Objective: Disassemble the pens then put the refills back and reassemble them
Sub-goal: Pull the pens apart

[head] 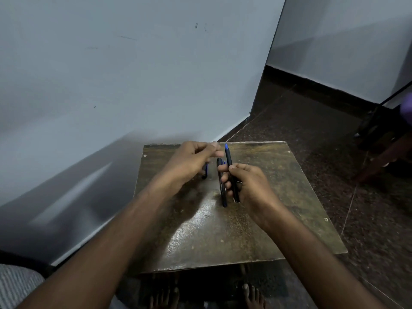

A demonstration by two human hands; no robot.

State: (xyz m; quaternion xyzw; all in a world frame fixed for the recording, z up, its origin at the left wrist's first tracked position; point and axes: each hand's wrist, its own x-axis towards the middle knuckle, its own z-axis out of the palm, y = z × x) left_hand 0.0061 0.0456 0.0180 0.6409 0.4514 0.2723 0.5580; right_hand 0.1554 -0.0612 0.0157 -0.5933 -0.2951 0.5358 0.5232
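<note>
Your right hand (247,184) grips a light, stiff, slippery pen (231,172) at mid-barrel. Your left hand (196,157) is pinched nearly closed; what it holds cannot be told.

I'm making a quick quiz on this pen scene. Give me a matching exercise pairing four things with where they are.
Things:
1. pen with blue tip
2. second dark pen
3. left hand
4. table

Places:
A. beside the wall
B. lying on the table, left of the held pen
C. in the right hand, tip pointing away
D. raised, fingers pinched together

Pairs: 1-C, 2-B, 3-D, 4-A
</note>
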